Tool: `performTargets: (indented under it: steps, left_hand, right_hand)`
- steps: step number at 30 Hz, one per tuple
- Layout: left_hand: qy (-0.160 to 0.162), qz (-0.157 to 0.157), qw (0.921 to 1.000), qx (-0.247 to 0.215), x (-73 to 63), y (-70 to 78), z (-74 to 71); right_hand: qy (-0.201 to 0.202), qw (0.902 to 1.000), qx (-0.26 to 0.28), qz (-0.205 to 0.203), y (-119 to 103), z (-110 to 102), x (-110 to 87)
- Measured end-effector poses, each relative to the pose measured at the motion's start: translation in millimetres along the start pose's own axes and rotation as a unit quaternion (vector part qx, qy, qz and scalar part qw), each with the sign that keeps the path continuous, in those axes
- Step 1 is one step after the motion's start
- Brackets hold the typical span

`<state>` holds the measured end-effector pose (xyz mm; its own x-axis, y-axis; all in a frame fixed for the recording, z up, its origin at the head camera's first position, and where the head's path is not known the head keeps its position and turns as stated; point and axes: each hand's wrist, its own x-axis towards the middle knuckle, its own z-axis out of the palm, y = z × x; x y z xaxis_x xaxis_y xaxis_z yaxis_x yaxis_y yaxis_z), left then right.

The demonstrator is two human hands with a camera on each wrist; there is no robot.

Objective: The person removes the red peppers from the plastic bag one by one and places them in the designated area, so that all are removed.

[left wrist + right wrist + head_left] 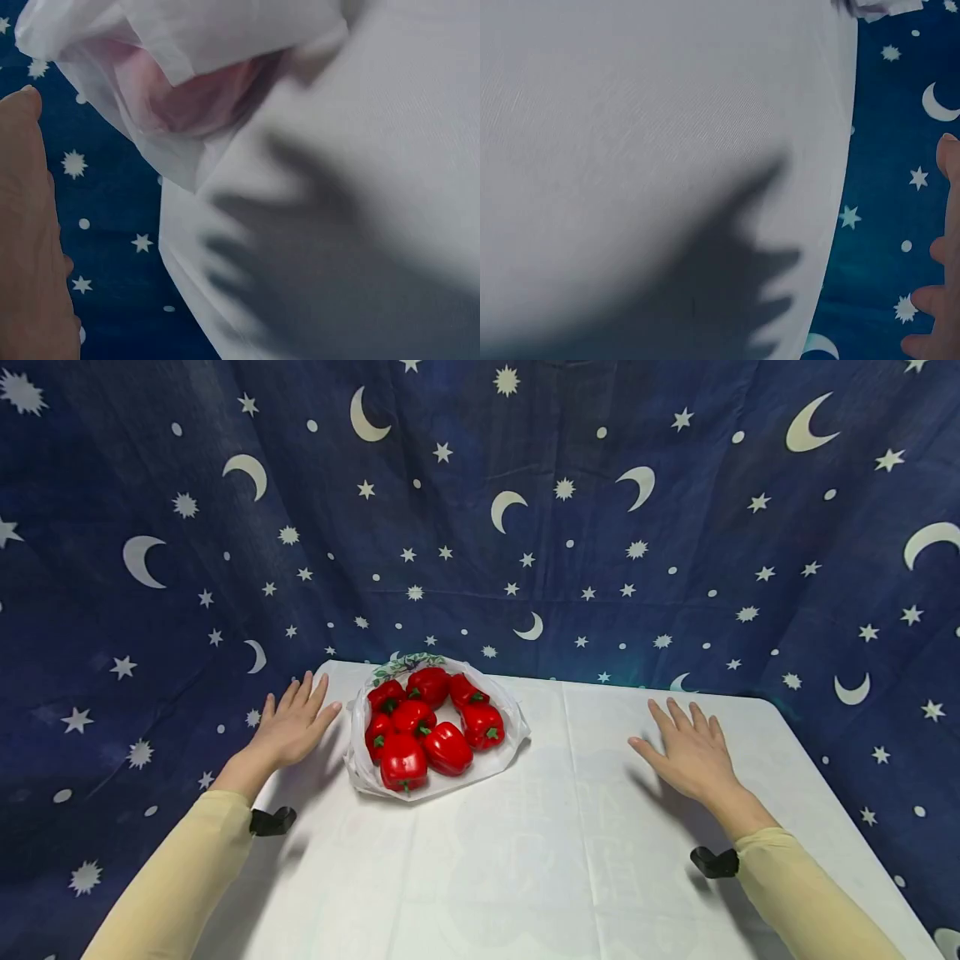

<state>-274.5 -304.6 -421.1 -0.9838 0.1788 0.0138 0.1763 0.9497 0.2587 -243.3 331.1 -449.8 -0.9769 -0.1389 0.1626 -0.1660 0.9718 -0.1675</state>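
Note:
A white plastic bag (442,787) lies at the back left of the table, its mouth open and green print on its far rim. Several glossy red bell peppers (448,748) fill it. Just left of the bag, my left hand (291,727) hovers with fingers spread, holding nothing. In the left wrist view the bag (225,37) shows from the side, with a pepper's red (180,97) dimly visible through it. Over the right part of the table, my right hand (693,758) is raised, fingers straight and apart, away from the bag. Its shadow falls on the cloth.
A white cloth covers the table (510,868), with fold lines running through it. Behind and beside it hangs a dark blue curtain (450,527) with moons and stars. Small black devices (273,821) sit at both wrists, below cream sleeves (180,877).

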Motion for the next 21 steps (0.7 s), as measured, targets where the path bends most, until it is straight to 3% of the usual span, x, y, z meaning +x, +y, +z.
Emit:
performTargets:
  steps: [7,21]
  left_hand:
    - [0.004,0.016,0.9993,-0.034,-2.2,9.0,-8.1]
    - [0.0,0.058,0.9907,-0.123,-7.8,24.9,-16.3]
  right_hand:
    - [-0.001,0.9993,0.037,-0.006,-15,0,1.5]
    - [0.015,0.9957,0.064,-0.065,-48,5,9.7]
